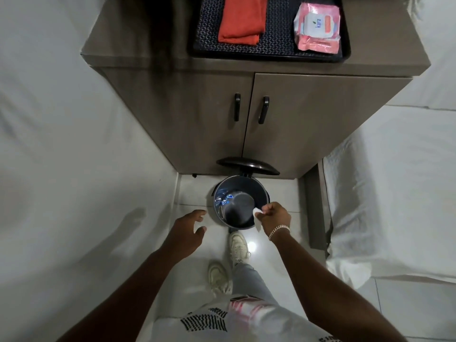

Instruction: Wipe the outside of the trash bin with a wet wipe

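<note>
A small dark pedal trash bin (240,203) stands on the floor against the cabinet, its lid (248,165) flipped up at the back. Some blue and clear rubbish lies inside at the left. My right hand (275,215) pinches a white wet wipe (257,217) at the bin's right front rim. My left hand (188,229) hovers just left of the bin with fingers spread, holding nothing. My right shoe (238,246) sits at the bin's front base, over the pedal.
A brown two-door cabinet (246,124) rises behind the bin. On top, a dark tray (271,51) holds a folded orange cloth (240,19) and a pink wet-wipe pack (317,24). White beds flank the narrow tiled floor on both sides.
</note>
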